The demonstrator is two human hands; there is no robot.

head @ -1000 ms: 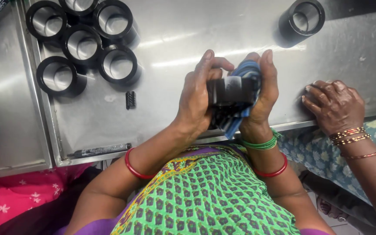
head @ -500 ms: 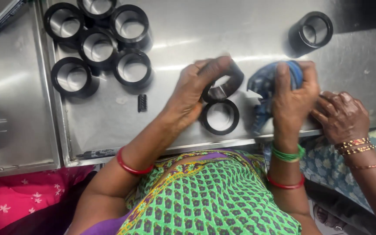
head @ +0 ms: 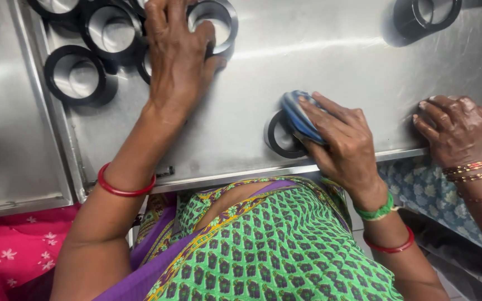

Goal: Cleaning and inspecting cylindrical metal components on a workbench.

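My left hand (head: 177, 61) reaches to the far left of the steel table (head: 330, 56) and lies over a black ring (head: 145, 62) in a cluster of rings, fingers curled on it. Most of that ring is hidden under my palm. My right hand (head: 344, 142) grips a blue cloth (head: 299, 114) and presses it on another black ring (head: 277, 142), which lies flat near the table's front edge.
Several black rings (head: 76, 75) stand grouped at the far left, one (head: 216, 19) beside my thumb. A lone ring (head: 425, 17) stands far right. Another person's hand (head: 456, 131) with bangles rests on the table's right edge. A second steel surface (head: 1, 139) adjoins on the left.
My left hand has moved from the front middle out to the ring cluster at the far left. My right hand has brought the blue cloth down onto the ring left on the table.
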